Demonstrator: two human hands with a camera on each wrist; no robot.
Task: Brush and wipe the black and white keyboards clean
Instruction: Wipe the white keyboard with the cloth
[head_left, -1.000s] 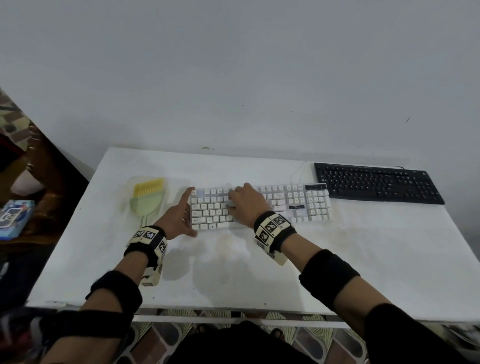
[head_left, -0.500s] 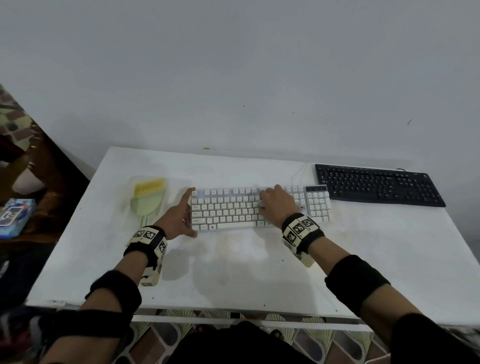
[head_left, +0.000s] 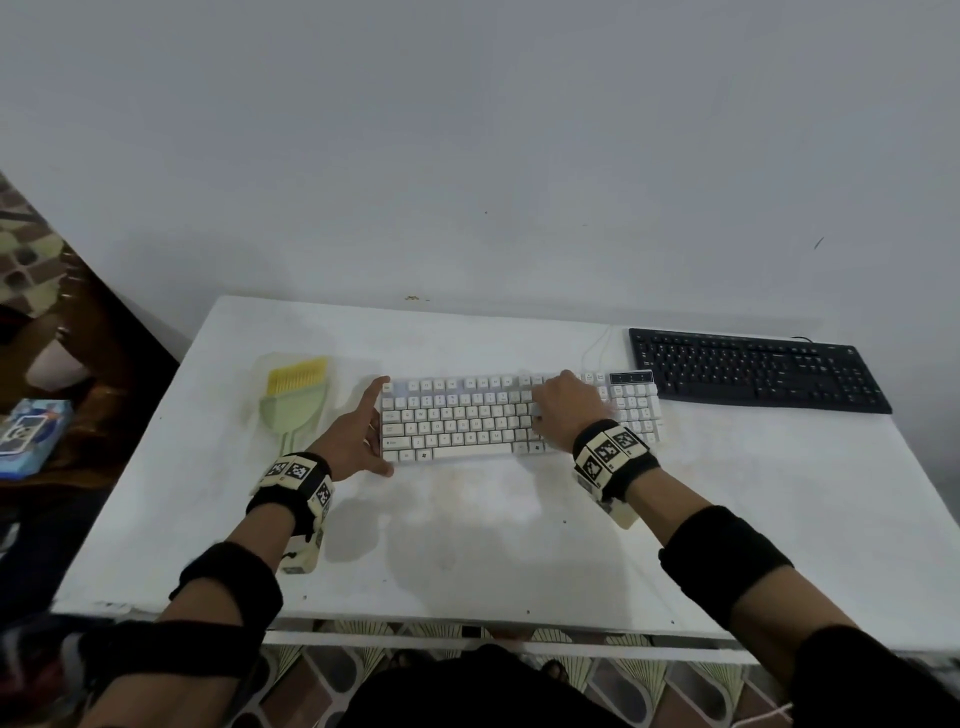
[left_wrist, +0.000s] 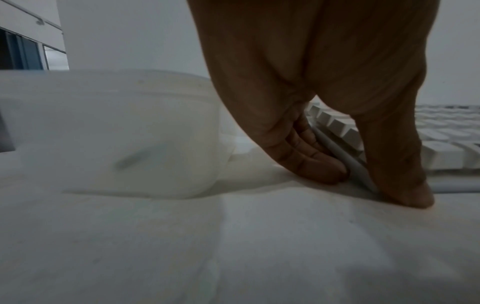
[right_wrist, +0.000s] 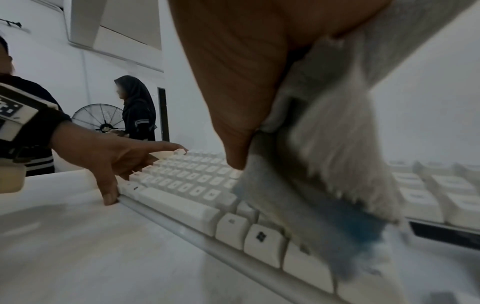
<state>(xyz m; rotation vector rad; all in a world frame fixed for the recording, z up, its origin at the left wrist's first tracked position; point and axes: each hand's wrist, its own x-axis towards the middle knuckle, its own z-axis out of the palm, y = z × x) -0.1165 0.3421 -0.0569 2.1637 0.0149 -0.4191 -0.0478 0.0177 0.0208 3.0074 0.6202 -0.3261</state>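
Two keyboards side by side on a white table (head_left: 519, 545). Placed the white keyboard (head_left: 467, 421) near the middle, the black keyboard (head_left: 753, 371) just beyond its right end, closer to the wall and untouched. Braced the left end of the white keyboard with the left hand (head_left: 356, 436): fingers (left_wrist: 306, 148) straight and flat against the end edge, thumb down at the front corner, nothing held. Bunched a grey cloth (right_wrist: 324, 164) with a blue patch in the right hand (head_left: 566, 410), fingers curled over it, and pressed it onto the keys of the right-hand half, just left of the number pad. Left a brush (head_left: 293, 400) with a pale green handle and yellow bristles flat on the table just left of the left hand, bristles toward the wall. Seen beyond the table edge from the right wrist: a standing fan (right_wrist: 98, 118) and a person (right_wrist: 137, 107).
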